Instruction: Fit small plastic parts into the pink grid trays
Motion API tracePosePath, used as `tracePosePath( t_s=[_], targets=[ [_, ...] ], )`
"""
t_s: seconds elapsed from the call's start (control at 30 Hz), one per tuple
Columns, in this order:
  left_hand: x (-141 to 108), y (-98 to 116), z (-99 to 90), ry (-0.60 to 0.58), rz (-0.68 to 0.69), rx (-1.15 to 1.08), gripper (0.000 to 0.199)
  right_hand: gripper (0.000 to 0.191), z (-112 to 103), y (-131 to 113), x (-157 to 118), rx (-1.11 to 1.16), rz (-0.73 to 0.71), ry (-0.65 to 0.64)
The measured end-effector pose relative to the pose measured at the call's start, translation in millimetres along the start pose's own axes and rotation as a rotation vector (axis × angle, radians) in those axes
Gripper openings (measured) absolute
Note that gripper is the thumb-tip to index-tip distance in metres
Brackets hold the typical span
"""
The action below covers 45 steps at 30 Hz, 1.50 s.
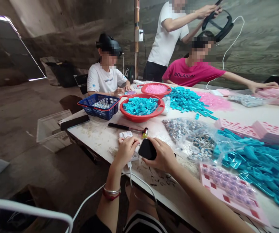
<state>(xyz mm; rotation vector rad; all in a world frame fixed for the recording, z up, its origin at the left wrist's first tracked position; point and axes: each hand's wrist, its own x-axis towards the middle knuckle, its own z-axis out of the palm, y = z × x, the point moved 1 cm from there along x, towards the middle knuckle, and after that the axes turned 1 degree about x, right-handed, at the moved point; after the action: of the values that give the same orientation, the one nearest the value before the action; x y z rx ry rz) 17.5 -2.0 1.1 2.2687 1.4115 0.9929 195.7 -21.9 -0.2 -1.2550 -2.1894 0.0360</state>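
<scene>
My right hand [162, 153] grips a small black rounded device [148, 149] that looks like a phone, its dark face turned up. Just left of it, my left hand [127, 149] has its fingers pinched together over a white block with a cable [134, 156]; whatever lies between the fingertips is hidden. Another white piece [125, 134] shows just beyond those fingers. A hammer [129, 127] with a black handle lies past both hands, its yellowish head close to the device.
Beyond the hammer stand a red basin [141, 118] of turquoise pieces and a blue basket [98, 111]. Bagged small parts [193, 137], a pink tray [227, 194] and turquoise strips [270, 168] lie to the right. White cable [88, 197] crosses in front. Several people are around the table.
</scene>
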Motion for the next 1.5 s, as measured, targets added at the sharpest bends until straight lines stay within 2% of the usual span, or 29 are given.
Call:
tracePosePath(
  t_s=[0.3,0.47,0.8,0.93,1.2,1.4,1.5],
  targets=[
    [-0.9,-0.2,2.1,0.013,0.007,0.072,0.018,0.072,-6.3,-6.6,0.4,-0.005,0.023,-0.088],
    [-0.2,-1.6,2.2,-0.016,0.005,0.076,0.02,0.073,-6.1,-8.6,0.1,0.003,0.052,-0.065],
    [1.8,-5.0,-0.7,-0.054,0.012,0.02,0.019,0.07,-6.8,-16.5,2.0,-0.026,0.079,-0.099],
    [1.1,-9.4,-0.9,-0.059,0.044,0.006,0.021,0.068,-2.2,-17.9,1.1,0.026,0.139,-0.106],
    [3.7,-11.5,-3.8,-0.012,0.143,0.121,0.025,0.07,-1.1,-24.3,-3.1,0.1,0.2,-0.092],
    [3.0,-13.9,-4.6,-0.12,0.154,0.122,0.028,0.068,-3.9,-30.4,-1.5,0.088,0.208,-0.171],
    [4.4,-15.9,-4.9,-0.148,0.159,0.109,0.026,0.061,-5.7,-29.7,0.9,0.111,0.196,-0.199]
  ],
)
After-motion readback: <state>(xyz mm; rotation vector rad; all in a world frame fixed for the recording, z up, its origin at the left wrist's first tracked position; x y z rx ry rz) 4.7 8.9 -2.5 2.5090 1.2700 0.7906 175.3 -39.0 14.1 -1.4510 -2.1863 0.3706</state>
